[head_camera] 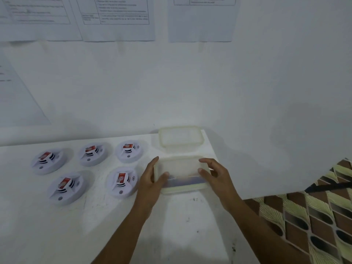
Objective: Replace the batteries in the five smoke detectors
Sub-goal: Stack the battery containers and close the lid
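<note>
Several white round smoke detectors lie face down on the white table (57,225), each with a red-and-white battery showing in its back; one detector (122,181) is nearest my hands, another (131,150) lies behind it. A translucent plastic container (181,174) stands to their right, something bluish dimly visible inside. My left hand (152,180) grips its left end with the thumb over the lid. My right hand (215,174) grips its right end, fingers curled over the top edge.
A second translucent container or lid (181,138) lies just behind the first, against the white wall (266,92). Printed paper sheets (118,18) hang on the wall. The table's right edge borders a patterned brown-and-yellow floor (314,216).
</note>
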`<state>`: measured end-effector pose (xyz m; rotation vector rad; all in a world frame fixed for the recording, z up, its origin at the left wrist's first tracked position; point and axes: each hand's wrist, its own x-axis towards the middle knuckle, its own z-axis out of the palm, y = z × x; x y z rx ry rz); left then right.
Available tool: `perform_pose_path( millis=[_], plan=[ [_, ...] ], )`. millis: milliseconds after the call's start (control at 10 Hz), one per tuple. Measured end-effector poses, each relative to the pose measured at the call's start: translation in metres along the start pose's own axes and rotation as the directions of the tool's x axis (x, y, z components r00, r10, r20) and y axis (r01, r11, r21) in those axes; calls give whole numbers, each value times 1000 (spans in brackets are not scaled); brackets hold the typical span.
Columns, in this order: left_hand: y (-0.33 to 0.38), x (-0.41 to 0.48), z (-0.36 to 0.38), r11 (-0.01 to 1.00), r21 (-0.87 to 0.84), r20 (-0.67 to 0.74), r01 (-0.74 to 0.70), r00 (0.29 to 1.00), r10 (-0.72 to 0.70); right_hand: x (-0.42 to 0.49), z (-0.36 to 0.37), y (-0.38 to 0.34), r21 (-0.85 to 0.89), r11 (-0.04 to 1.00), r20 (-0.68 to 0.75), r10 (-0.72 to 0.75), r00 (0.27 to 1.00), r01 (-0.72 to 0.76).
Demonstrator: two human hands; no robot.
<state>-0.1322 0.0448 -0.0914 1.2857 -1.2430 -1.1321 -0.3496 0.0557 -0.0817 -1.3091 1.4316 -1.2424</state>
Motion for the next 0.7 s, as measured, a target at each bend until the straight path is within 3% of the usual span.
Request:
perform_pose_path(
  millis=[100,400,500,600,700],
  plan=[
    [2,-2,5,998,-47,4,-34,999,35,-1,-1,8,-44,999,-22,-18,1000,17],
    [0,23,18,997,43,66,-57,996,54,17,-12,-4,-174,985,-33,-24,999,18],
    [4,25,11,983,160,102,-94,992,78,17,-12,-4,-341,938,-39,-79,996,61],
    [12,23,-1,886,388,111,-255,967,229,18,-11,-8,-658,721,-61,-339,939,218],
    [15,10,-29,773,505,108,-384,917,384,3,18,-22,-735,519,69,-584,809,436]
  ],
)
